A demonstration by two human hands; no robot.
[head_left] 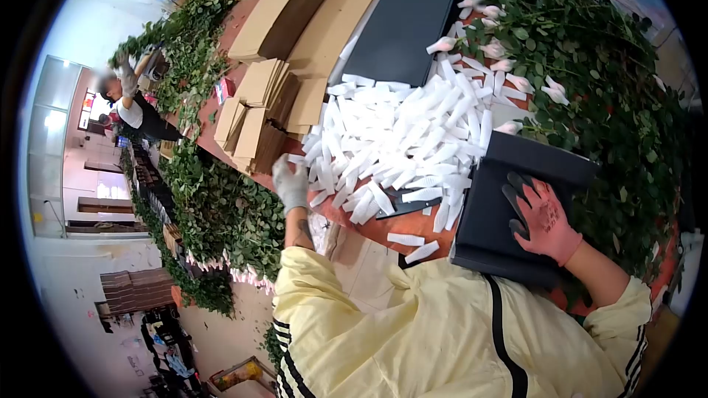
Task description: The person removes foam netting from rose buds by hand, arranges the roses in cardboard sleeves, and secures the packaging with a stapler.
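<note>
One pile of white sleeves lies between the left hand, half-curled, hold unclear, and the right hand, spread open on a black panel.

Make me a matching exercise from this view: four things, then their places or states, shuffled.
1. Left hand in a whitish glove
2. Right hand in a pink, dark-fingered glove
3. Small white strips
4. Flat brown cardboard pieces

A. Heaped loosely on the red table
B. Resting on a black panel
C. In stacks
D. Outstretched near the cardboard

1-D, 2-B, 3-A, 4-C
</note>
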